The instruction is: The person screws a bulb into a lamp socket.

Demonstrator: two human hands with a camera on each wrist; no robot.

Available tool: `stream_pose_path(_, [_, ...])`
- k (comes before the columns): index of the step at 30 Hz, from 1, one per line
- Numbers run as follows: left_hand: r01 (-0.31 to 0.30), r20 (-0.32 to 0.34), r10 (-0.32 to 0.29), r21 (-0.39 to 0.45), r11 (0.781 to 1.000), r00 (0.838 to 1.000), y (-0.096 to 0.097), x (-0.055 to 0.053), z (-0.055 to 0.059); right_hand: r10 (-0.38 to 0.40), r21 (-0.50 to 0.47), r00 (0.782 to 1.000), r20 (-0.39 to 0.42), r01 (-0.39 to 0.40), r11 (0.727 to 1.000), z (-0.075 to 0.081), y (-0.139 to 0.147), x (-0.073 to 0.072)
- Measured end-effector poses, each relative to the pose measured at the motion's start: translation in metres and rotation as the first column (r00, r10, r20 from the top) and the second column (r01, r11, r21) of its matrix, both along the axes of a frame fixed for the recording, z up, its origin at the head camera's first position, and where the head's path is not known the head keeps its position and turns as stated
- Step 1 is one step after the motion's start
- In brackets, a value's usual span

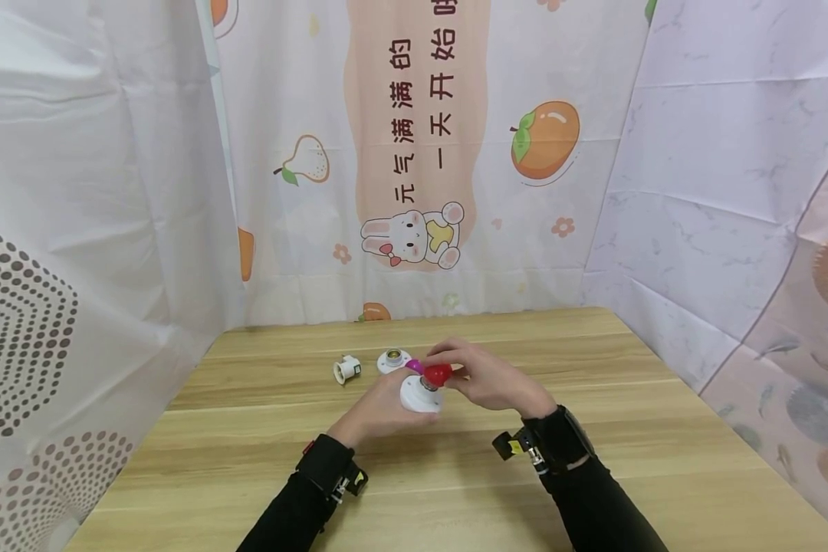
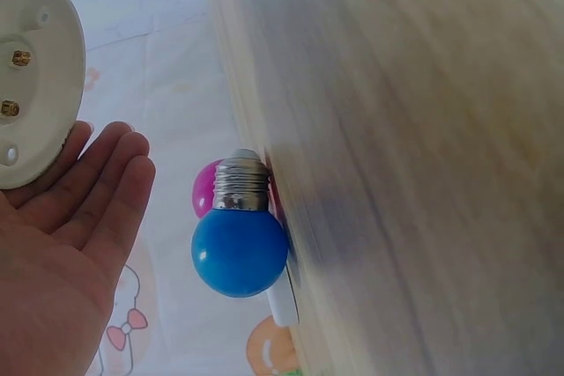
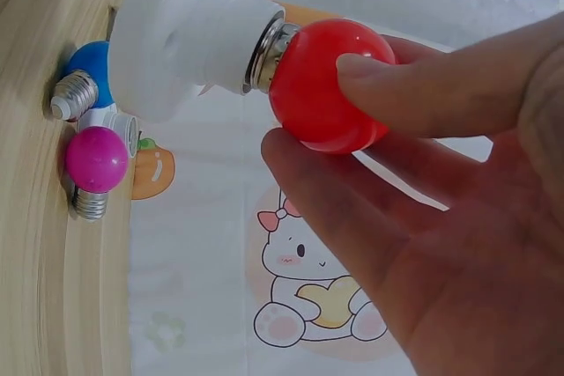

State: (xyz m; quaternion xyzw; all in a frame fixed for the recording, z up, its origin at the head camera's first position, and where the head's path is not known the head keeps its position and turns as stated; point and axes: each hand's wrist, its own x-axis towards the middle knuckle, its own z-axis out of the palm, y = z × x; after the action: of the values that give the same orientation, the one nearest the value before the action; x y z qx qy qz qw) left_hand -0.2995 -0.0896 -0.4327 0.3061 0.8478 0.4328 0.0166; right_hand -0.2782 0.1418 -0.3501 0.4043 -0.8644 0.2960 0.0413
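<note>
My left hand point(image 1: 385, 405) holds a round white lamp holder point(image 1: 417, 400) above the table. In the left wrist view, the flat underside of the lamp holder point(image 2: 40, 85) shows two brass screws, with my fingers under its edge. With thumb and fingers my right hand point(image 1: 488, 376) grips a red bulb point(image 1: 438, 374). The metal base of that red bulb point(image 3: 304, 85) sits at the mouth of the lamp holder point(image 3: 194, 46), partly inside, with some metal still showing. How far it is screwed in, I cannot tell.
Beyond my hands, a second white lamp holder point(image 1: 390, 360) stands on the wooden table point(image 1: 248, 460). A smaller white socket point(image 1: 347, 369) lies to its left. A magenta bulb point(image 3: 97, 158) and a blue bulb point(image 2: 238, 253) lie nearby. Printed curtains point(image 1: 290, 230) surround the table.
</note>
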Motion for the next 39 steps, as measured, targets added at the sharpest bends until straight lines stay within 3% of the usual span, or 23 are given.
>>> stream_pose_path(7, [0.025, -0.024, -0.025, 0.012, 1.000, 0.999, -0.0004, -0.0017, -0.0029, -0.006, -0.022, 0.999, 0.047, 0.007, 1.000, -0.0016, -0.0012, -0.0009])
stream_pose_path(16, [0.026, -0.008, -0.025, 0.023, 0.999, 1.000, 0.0003, -0.0014, -0.0016, -0.057, -0.039, 0.992, 0.112, 0.061, 0.997, -0.0018, -0.0033, 0.0005])
stream_pose_path(24, [0.044, -0.037, -0.043, 0.026, 0.999, 0.998, 0.0002, -0.0036, -0.0020, -0.104, -0.035, 0.985, 0.137, 0.110, 0.993, -0.0015, -0.0055, 0.0020])
stream_pose_path(39, [0.040, -0.018, -0.039, 0.027, 0.999, 0.999, -0.0003, -0.0028, -0.0020, -0.172, -0.048, 0.971, 0.167, 0.182, 0.982, -0.0029, -0.0089, 0.0036])
